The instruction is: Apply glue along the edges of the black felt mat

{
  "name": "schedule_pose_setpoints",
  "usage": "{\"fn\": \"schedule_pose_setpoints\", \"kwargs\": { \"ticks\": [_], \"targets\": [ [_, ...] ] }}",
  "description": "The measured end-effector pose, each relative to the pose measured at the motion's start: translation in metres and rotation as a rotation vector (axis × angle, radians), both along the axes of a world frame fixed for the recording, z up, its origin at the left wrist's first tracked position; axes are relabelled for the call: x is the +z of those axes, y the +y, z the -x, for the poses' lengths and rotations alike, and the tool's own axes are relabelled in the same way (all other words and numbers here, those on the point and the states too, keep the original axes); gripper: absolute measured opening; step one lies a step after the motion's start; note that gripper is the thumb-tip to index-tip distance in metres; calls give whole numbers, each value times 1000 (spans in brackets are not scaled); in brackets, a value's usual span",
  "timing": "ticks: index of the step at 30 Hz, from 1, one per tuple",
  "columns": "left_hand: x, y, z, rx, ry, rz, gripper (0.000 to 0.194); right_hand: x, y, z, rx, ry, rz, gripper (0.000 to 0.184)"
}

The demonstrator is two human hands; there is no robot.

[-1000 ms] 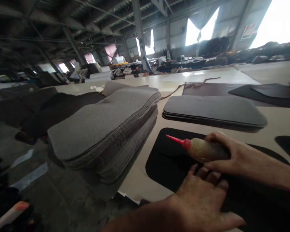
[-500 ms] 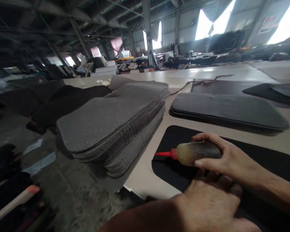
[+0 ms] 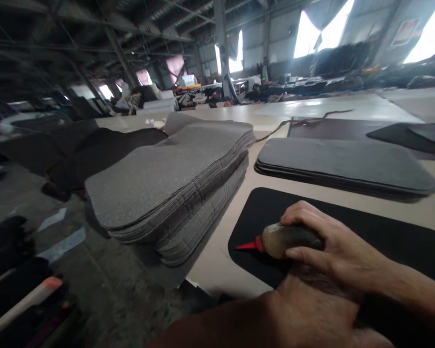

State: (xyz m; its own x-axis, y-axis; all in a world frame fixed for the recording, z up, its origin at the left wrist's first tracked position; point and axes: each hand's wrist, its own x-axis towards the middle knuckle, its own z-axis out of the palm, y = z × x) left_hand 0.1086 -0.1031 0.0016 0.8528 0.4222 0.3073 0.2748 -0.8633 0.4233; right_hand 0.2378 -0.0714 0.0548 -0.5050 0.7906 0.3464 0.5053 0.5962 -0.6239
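My right hand (image 3: 329, 246) is wrapped round a squeeze bottle (image 3: 279, 240) with a red nozzle, held low over a black mat (image 3: 261, 212) on the table. The nozzle tip sits near the mat's left edge. My left hand (image 3: 311, 304) lies on the same mat just under my right hand, which covers its fingers. To the left stands a tall stack of grey felt pieces (image 3: 166, 179).
A thin stack of grey rounded pads (image 3: 344, 162) lies behind the black mat. Dark mats (image 3: 413, 133) and a cord (image 3: 304, 121) lie farther back on the beige table (image 3: 217, 261). Dark material is heaped on the floor at left, with a pale stick (image 3: 21, 304) nearby.
My right hand has brought the bottle down and to the left, toward the mat's left edge. My left hand has slid under it, so its fingers are now covered.
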Motion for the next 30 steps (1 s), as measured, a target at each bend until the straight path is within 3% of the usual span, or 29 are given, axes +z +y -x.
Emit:
{"fn": "schedule_pose_setpoints", "kwargs": {
  "ticks": [10,17,22,30],
  "targets": [
    [-16,4,-6,-3,70,-25,62,-4,0,3,149,-26,-63,15],
    [-10,2,-4,5,115,39,62,7,5,7,158,-123,-94,16],
    [-4,-3,2,45,119,2,69,11,25,8,104,-225,-239,18],
    [-9,-5,1,52,98,-4,73,11,72,-9,-70,-354,-422,17]
  ]
}}
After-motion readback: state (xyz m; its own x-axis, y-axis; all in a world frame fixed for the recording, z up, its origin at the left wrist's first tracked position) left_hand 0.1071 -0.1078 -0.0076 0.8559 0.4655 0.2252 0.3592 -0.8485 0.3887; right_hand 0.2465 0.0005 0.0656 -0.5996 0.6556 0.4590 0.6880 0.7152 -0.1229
